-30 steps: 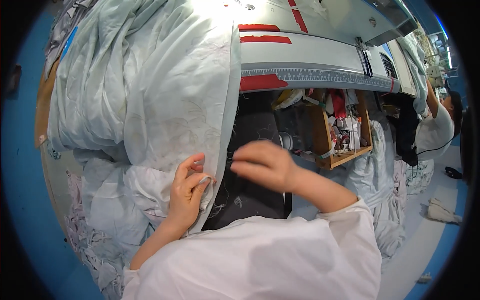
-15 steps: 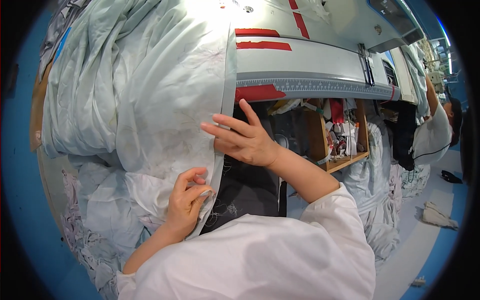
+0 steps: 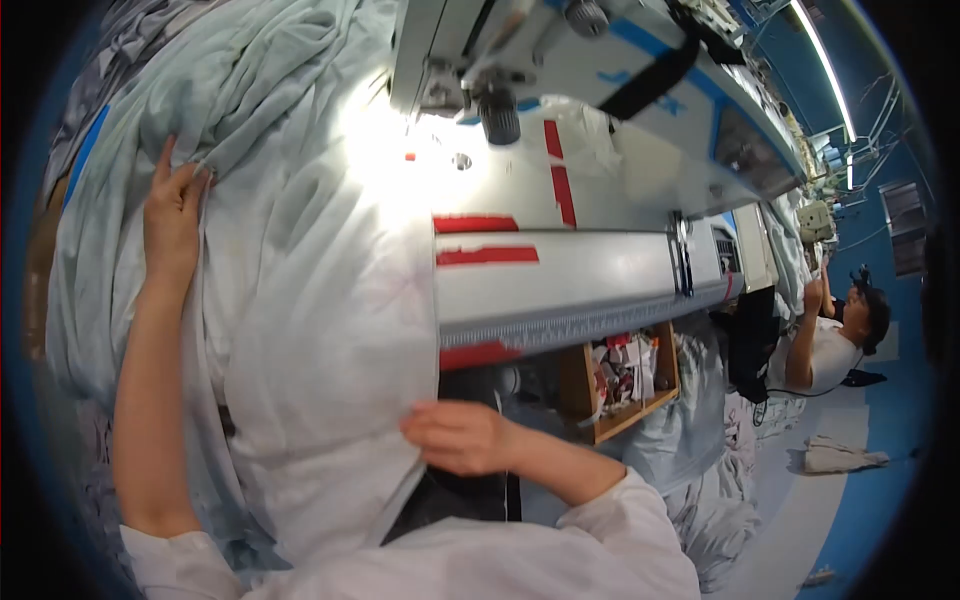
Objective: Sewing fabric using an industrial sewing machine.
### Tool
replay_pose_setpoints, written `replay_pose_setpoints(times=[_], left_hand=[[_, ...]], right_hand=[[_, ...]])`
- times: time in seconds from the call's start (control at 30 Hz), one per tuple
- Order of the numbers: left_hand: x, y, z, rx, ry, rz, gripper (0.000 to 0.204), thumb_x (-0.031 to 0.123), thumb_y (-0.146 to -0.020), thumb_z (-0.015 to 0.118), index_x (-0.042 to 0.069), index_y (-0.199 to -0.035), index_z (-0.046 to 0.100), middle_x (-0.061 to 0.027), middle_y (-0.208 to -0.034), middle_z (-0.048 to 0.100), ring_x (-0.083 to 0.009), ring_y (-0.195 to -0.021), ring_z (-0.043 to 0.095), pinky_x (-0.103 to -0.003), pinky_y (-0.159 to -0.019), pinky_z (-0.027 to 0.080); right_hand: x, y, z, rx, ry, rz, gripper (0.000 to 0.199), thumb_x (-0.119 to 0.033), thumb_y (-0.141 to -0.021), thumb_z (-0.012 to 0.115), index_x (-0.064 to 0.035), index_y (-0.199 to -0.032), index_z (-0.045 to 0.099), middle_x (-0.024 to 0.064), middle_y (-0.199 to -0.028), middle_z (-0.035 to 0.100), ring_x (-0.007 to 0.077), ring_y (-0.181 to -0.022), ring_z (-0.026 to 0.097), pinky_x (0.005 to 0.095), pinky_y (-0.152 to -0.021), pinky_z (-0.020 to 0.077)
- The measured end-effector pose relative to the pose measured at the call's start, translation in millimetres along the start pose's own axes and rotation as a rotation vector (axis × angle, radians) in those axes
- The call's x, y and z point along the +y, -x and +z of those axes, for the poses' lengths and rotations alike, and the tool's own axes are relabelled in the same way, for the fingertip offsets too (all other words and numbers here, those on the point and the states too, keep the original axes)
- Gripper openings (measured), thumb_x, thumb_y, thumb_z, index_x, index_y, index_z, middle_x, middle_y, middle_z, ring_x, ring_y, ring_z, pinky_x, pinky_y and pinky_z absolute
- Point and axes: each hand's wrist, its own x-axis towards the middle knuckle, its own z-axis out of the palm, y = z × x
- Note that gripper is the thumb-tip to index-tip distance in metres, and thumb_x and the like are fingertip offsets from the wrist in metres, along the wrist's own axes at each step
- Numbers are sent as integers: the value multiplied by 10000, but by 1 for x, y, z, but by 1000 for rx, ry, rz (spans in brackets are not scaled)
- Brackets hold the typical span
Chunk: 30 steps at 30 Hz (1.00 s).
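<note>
A pale grey-green fabric (image 3: 320, 370) with a faint printed or stitched pattern lies in folds over the left half of the work surface. My left hand (image 3: 175, 220) is far out on the left, pinching a fold of it, with the index finger pointing away from me. At the cloth's right edge, my right hand (image 3: 460, 437) has its fingers pressed together on the border; the thumb is mostly hidden. Just beyond the cloth stands a sewing machine (image 3: 590, 80), its lamp shining on the bed near the needle area, which glare washes out.
Red tape strips (image 3: 487, 256) and a ruler scale (image 3: 590, 328) mark the machine table. Below its front edge hangs an open wooden drawer (image 3: 632, 412) of scraps. More pale cloth (image 3: 690, 440) is heaped to the right. Another person (image 3: 825, 350) works at the far right.
My left hand has gone from the near edge of the cloth to its far left folds. The right hand has closed its spread fingers at the border. The view has shifted, showing more of the machine.
</note>
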Motion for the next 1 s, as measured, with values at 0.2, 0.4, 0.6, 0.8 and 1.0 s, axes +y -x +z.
replay_pose_setpoints(times=[0.2, 0.4, 0.6, 0.8, 1.0], left_hand=[[-12, -59, 46, -10, 233, 49, 232, 135, -925, 513, -27, -1076, 585, -141, -1081, 605, -277, -969, 595, -316, -832, 442], [-25, -107, 72, 57, 103, 73, 254, 158, -926, 519, -28, -1082, 595, -125, -1099, 600, -267, -982, 597, -312, -850, 443], [-42, -158, 95, -33, 166, -44, 222, 176, -917, 520, -1, -1024, 599, -118, -1053, 591, -314, -957, 580, -348, -821, 444], [-47, -186, 123, 154, 38, 141, 201, 171, -910, 516, 0, -971, 605, -132, -1012, 593, -336, -921, 570, -379, -791, 443], [-59, -214, 146, 196, -7, 136, 181, 164, -895, 529, 20, -965, 613, -145, -1008, 595, -353, -918, 571, -409, -781, 448]], right_hand=[[29, -19, -23, -67, -47, 56, 53, -2, -723, 635, 27, -685, 611, 157, -907, 628, 293, -902, 643, 413, -837, 549], [45, -42, -45, -119, -77, 96, 63, -7, -747, 620, 28, -696, 611, 145, -918, 629, 295, -902, 652, 389, -846, 547], [74, -73, -67, -206, -174, 193, 34, -6, -753, 622, 13, -734, 601, 130, -962, 615, 276, -941, 641, 384, -857, 543], [102, -86, -74, -262, -284, 424, 79, -37, -732, 652, 1, -795, 622, 68, -964, 619, 210, -954, 638, 339, -857, 538], [138, -104, -93, -311, -231, 323, 119, -74, -727, 688, -44, -840, 663, 48, -967, 642, 195, -939, 646, 334, -858, 529]])
